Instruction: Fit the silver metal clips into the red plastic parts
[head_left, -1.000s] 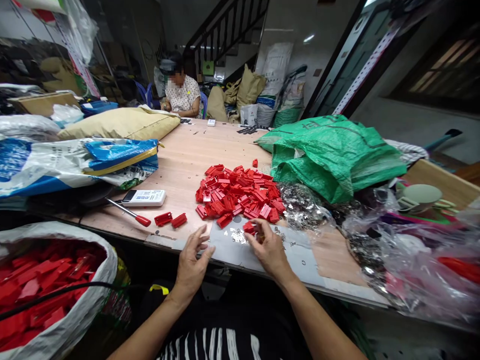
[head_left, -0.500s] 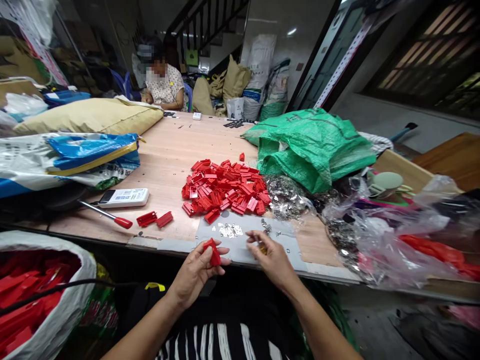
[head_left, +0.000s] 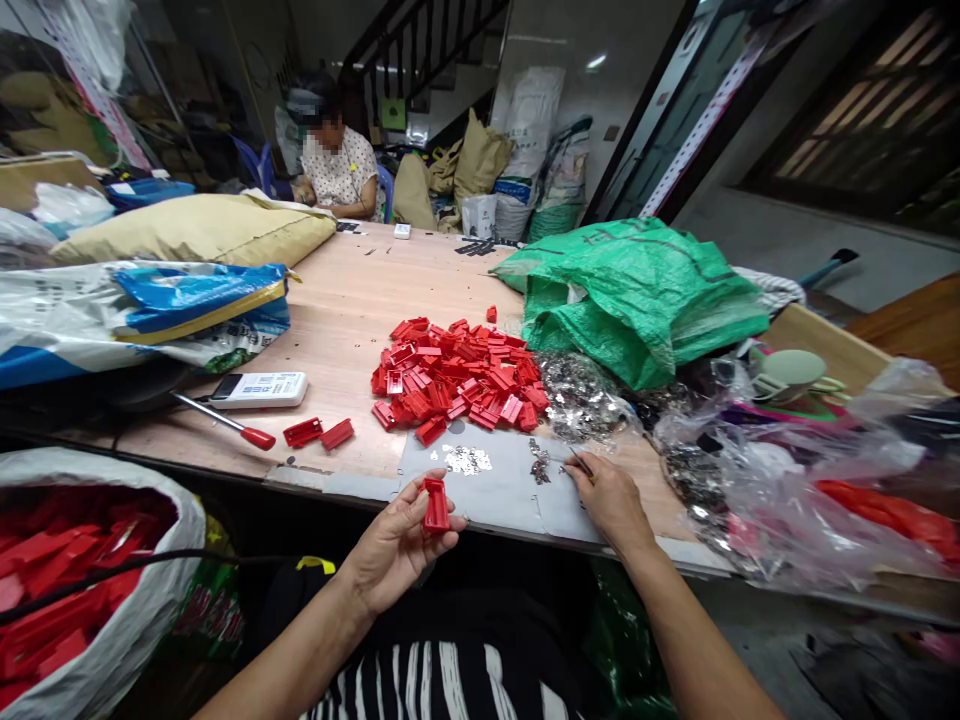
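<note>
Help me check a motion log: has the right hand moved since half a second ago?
Yes. Judged against the grey sheet on the table, the right hand has shifted rightward, from above the sheet to its right-hand edge.

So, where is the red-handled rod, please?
In the head view, the red-handled rod is at left, in front of the white device, left of two red casings.
</note>
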